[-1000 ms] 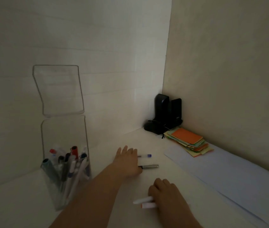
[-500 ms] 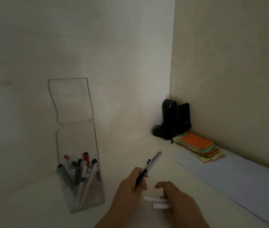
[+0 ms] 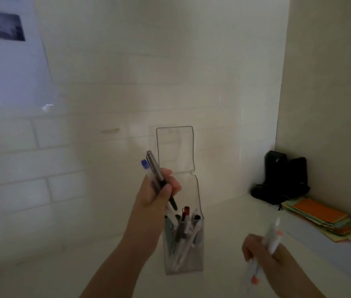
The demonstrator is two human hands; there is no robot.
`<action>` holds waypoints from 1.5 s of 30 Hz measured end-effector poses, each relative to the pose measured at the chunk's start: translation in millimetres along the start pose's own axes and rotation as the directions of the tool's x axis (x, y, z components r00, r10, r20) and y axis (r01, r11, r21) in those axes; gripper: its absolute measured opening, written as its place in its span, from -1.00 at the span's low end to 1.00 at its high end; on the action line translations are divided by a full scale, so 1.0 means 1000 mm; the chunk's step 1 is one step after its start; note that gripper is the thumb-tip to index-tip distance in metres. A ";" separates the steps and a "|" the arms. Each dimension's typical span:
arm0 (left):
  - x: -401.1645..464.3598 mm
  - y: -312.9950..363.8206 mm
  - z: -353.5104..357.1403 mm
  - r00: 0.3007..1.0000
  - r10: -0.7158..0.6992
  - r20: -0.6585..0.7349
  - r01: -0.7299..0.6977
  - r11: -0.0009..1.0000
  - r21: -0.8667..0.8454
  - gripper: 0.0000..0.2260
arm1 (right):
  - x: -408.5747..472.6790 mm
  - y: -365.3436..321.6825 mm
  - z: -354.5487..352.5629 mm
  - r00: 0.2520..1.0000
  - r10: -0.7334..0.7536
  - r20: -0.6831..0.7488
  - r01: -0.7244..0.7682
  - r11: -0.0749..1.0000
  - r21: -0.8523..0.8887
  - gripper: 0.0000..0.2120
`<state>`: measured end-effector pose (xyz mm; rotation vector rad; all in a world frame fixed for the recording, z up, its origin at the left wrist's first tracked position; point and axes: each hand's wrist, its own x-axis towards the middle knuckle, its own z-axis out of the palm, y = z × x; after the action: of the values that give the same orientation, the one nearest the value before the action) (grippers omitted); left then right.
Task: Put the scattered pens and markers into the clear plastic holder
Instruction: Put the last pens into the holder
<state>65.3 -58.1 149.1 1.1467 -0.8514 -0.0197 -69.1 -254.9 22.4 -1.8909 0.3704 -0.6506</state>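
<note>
Here the left hand (image 3: 159,192) is closed around two pens: a silver-and-black pen (image 3: 159,175) and a pen with a blue cap (image 3: 146,168). Both pens stick up and to the left out of the fist, and the dark tip of the silver one points down toward the open top of the clear plastic holder (image 3: 184,239). The hand is just above the holder, at its left side, and the pens are not yet inside.

The right hand (image 3: 262,252) is lower, to the right of the holder and well apart from it. Its fingers are curled around two white markers (image 3: 272,239) with orange ends. One end rises above the hand and the other hangs below it; the markers are blurred, so I cannot tell more about them.

The holder stands upright on the white table (image 3: 224,211). Its clear lid (image 3: 175,149) is open and stands up behind it, against the white wall. Inside the holder there are already several pens and markers, leaning in different directions, one with a red part near its top.

Farther right of the holder, in the corner of the table, stands a black device (image 3: 282,179). Just beside it lies a stack of coloured paper notes (image 3: 325,220), orange on top, resting on a pale sheet (image 3: 331,250).
</note>
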 end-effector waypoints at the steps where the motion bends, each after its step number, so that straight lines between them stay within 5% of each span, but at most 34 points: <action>1: 0.008 -0.001 -0.001 1.000 -0.024 0.000 0.024 1.000 0.009 -0.69 | 0.005 -0.036 0.004 0.996 -0.085 0.009 0.085 0.996 0.013 -0.63; 4: 0.030 -0.009 0.000 0.993 -0.114 0.019 0.113 0.992 0.048 -0.67 | 0.028 -0.118 0.022 0.962 -0.262 -0.077 0.260 0.965 -0.035 -0.69; 10: 0.031 -0.039 0.000 0.932 -0.338 0.127 0.299 0.920 0.254 -0.76 | 0.082 -0.148 0.063 0.978 -0.188 -0.088 0.156 0.946 -0.285 -0.77; 14: 0.036 -0.042 -0.007 0.938 -0.297 0.178 0.216 0.904 0.368 -0.86 | 0.097 -0.134 0.076 0.991 -0.105 -0.085 0.045 0.846 -0.531 -0.73; 18: 0.037 -0.044 -0.012 0.967 -0.171 0.186 0.089 0.920 0.382 -0.79 | 0.100 -0.141 0.069 0.948 -0.191 -0.253 0.047 0.874 -0.484 -0.74; 21: 0.039 -0.042 -0.015 0.985 -0.018 0.169 -0.060 0.894 0.443 -0.82 | 0.100 -0.144 0.067 0.928 -0.280 -0.245 0.112 0.837 -0.536 -0.77; 24: 0.038 -0.047 -0.011 0.956 0.085 0.281 -0.258 0.699 0.667 -0.88 | 0.098 -0.136 0.074 0.948 -0.301 -0.105 0.162 0.738 -0.656 -0.86; 27: 0.033 -0.065 -0.009 0.886 0.176 0.429 -0.462 0.270 0.845 -0.81 | 0.095 -0.127 0.080 0.963 -0.268 -0.038 0.176 0.727 -0.664 -0.84; 28: 0.031 -0.070 -0.009 0.874 0.188 0.447 -0.481 0.224 0.847 -0.78 | 0.094 -0.125 0.080 0.962 -0.270 -0.040 0.186 0.755 -0.628 -0.87; 29: 0.031 -0.073 -0.009 0.866 0.224 0.447 -0.493 0.237 0.837 -0.76 | 0.094 -0.123 0.077 0.960 -0.275 -0.053 0.193 0.786 -0.588 -0.92; 33: 0.046 -0.052 -0.008 0.940 0.302 0.155 -0.326 0.677 0.659 -0.81 | 0.099 -0.133 0.059 0.947 -0.244 -0.209 0.163 0.926 -0.341 -0.86; 36: 0.069 -0.023 -0.008 0.993 0.087 -0.084 -0.048 0.920 0.390 -0.62 | 0.111 -0.154 0.050 0.981 -0.117 -0.153 0.109 0.992 -0.059 -0.63; 40: 0.086 -0.005 -0.011 0.984 -0.179 -0.003 0.176 0.964 0.199 -0.53 | 0.127 -0.176 0.047 0.999 -0.047 -0.016 0.049 0.968 0.246 -0.52; 45: 0.074 -0.006 -0.021 0.999 -0.039 0.003 0.036 0.945 0.325 -0.60 | 0.106 -0.179 0.040 0.987 -0.127 -0.103 0.135 0.988 0.071 -0.60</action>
<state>131.7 -75.5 183.7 1.4741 -0.8610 0.0875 32.5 -210.0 202.8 -1.8246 0.2806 -0.8366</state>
